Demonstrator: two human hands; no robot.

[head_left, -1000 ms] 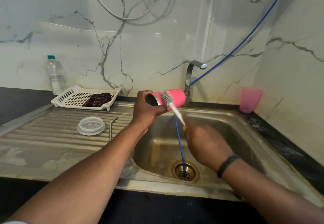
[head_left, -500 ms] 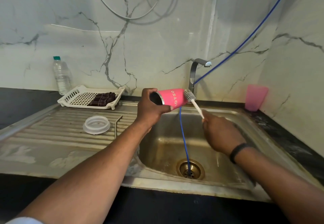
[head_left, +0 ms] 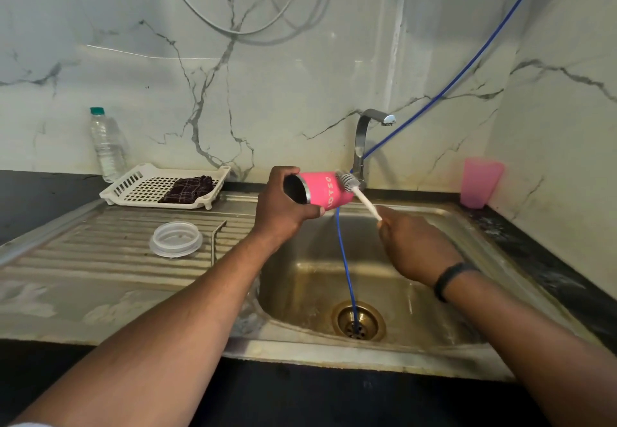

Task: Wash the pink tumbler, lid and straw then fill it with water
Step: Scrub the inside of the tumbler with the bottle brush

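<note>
Here, the left hand (head_left: 283, 213) is gripping the pink tumbler (head_left: 325, 189) sideways above the sink's (head_left: 467, 226) back edge, while the right hand (head_left: 414, 246) is pinching the brush (head_left: 357, 191), its bristles touching the tumbler's base.

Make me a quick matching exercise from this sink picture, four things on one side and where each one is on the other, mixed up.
Things:
1. pink tumbler
2. clear lid
3. pink cup
4. dark cloth

Places:
A. in the white tray
B. on the ribbed draining board
C. held in the left hand
D. on the counter corner right of the tap

Pairs: 1-C, 2-B, 3-D, 4-A
</note>
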